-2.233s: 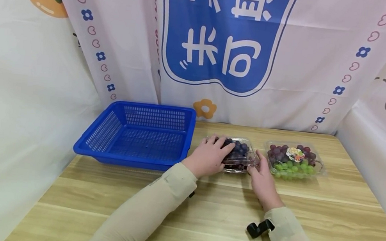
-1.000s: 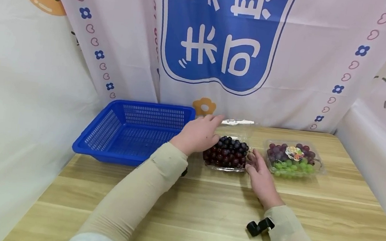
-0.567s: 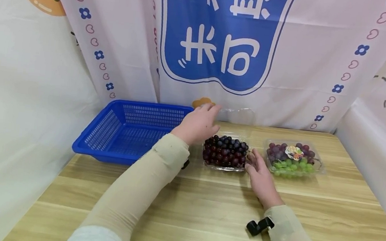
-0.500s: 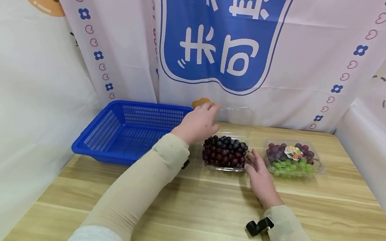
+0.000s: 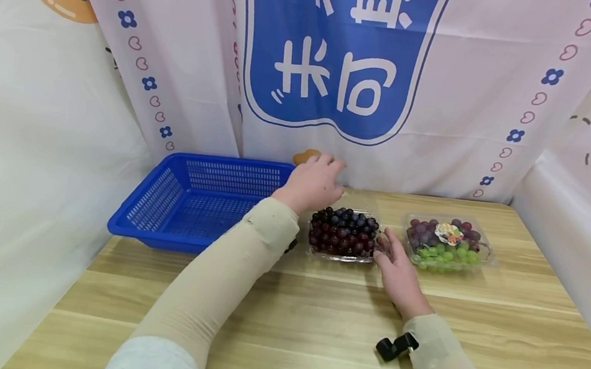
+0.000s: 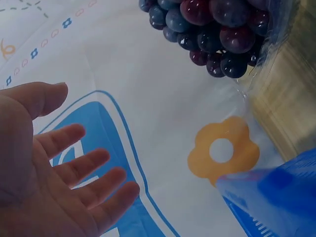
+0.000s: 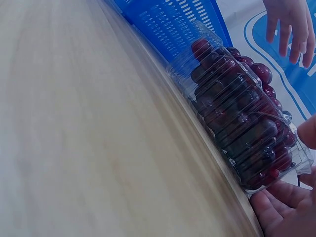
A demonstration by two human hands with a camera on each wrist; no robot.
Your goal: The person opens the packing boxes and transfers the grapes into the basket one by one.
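Observation:
A clear plastic clamshell box point(image 5: 343, 259) filled with dark purple grapes point(image 5: 344, 232) stands on the wooden table. Its lid is swung back toward the cloth and barely visible. My left hand point(image 5: 312, 183) hovers behind the box's left rear corner; in the left wrist view its fingers are spread and hold nothing. At the box's right end, my right hand point(image 5: 399, 276) grips the side. The right wrist view shows the thumb point(image 7: 307, 132) above and fingers point(image 7: 279, 200) low against the plastic.
To the left sits a blue slotted basket point(image 5: 130, 232) with nothing seen inside. On the right lies a closed clear box point(image 5: 448, 246) of red and green grapes with a round sticker. A printed cloth point(image 5: 456, 147) hangs at the table's back edge.
The box's lid has opened and tipped back away from me. My left hand has moved up off the box and let go of the lid. The right hand stays at the box's side.

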